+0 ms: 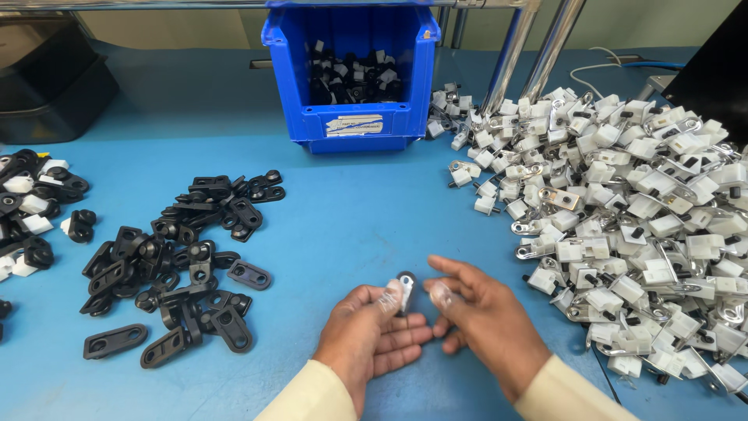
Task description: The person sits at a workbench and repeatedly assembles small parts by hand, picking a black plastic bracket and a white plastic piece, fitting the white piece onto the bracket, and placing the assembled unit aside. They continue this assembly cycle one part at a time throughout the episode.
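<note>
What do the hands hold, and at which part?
The left hand pinches a small white and black part by its lower end. The right hand touches its side, fingertips close.

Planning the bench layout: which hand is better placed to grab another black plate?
Left, probably. The left hand lies beside the black plates; the right hand sits toward the white pile.

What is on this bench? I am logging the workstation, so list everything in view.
table: one, blue, under everything
bin: one, blue, back centre, holding black and white parts
black brackets: many, black, loose pile at left
black-and-white parts: a cluster, far left edge
white clips: large heap, white with metal, right side
black tray: one, back left corner
small part: one, white, metal and black, between both hands
left hand: pinching the small part
right hand: touching it
</note>
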Demonstrator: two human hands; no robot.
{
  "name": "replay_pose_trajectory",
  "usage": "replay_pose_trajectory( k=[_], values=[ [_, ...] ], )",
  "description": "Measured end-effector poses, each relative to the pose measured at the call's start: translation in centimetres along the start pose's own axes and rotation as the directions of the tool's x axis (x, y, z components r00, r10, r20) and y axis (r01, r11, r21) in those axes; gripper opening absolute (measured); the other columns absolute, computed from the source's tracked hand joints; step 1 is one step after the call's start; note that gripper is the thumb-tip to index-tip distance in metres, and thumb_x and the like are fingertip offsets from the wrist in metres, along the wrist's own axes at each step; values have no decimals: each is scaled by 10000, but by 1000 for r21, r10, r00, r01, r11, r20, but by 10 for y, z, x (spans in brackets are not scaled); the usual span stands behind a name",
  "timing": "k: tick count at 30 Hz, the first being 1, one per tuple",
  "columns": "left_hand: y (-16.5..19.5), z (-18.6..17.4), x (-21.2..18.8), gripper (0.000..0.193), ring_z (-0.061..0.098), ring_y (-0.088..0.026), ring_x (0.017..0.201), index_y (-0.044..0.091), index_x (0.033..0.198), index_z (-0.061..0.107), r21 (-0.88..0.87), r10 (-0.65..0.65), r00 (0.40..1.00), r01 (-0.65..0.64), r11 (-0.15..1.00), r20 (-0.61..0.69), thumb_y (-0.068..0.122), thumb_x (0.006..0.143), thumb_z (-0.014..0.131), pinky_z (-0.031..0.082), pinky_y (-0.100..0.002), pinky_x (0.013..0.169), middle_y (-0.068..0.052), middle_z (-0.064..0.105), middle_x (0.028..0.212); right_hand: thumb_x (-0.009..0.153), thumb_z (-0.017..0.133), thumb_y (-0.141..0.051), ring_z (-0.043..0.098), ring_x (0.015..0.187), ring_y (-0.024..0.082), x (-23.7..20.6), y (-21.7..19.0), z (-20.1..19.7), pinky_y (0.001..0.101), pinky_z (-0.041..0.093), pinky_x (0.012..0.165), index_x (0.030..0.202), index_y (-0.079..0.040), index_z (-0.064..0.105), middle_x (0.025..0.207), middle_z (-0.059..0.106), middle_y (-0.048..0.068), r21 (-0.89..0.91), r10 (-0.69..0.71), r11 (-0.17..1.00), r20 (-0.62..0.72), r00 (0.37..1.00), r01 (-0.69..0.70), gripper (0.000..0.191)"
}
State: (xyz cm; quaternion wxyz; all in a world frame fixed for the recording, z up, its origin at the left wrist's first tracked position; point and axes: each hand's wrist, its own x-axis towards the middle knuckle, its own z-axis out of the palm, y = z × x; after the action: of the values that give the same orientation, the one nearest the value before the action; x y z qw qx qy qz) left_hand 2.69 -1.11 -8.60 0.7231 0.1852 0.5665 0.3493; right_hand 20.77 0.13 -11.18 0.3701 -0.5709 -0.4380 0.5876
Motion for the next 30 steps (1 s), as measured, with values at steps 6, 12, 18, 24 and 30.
replay_pose_trajectory(
  k=[6,12,18,24,30],
  values=[
    [-14,-4,-6,474,798,-153,794,101,1205,559,469,470,869,-483,740,154,252,829,806,633,-297,674,-98,791,909,946,647,-174,675,683,154,8,-9,3,315,571,613,1146,6,703,859,750,70,209,126,968,62,990,-136,275],
    [-9,-9,-12,204,817,-140,640,59,1044,650,575,529,843,-481,662,96,107,852,698,641,-285,564,-97,802,748,974,632,-180,686,682,138,9,-14,11,279,549,601,1104,4,709,846,743,88,218,230,945,89,969,-244,238],
    [1,-31,-27,212,776,-154,610,37,984,698,711,400,899,-399,579,179,166,854,803,576,-308,559,-123,771,700,911,644,-143,647,566,162,17,-32,10,284,519,509,1034,7,719,755,741,115,-134,364,931,320,875,-339,208],
    [24,-62,-34,237,797,-171,709,103,1015,747,710,656,754,-471,524,16,199,808,812,622,-310,670,-83,802,774,907,636,-109,738,901,208,58,-130,35,319,625,761,1193,-75,650,971,781,106,137,-105,987,170,980,82,288],
    [71,-92,-30,365,694,-337,1019,147,1224,683,978,767,622,-5,209,-160,223,873,745,563,-460,858,-129,698,1128,867,721,-199,726,995,186,67,-108,22,394,608,796,1181,-56,733,1065,765,72,-268,-278,920,65,958,285,345]
  ],
)
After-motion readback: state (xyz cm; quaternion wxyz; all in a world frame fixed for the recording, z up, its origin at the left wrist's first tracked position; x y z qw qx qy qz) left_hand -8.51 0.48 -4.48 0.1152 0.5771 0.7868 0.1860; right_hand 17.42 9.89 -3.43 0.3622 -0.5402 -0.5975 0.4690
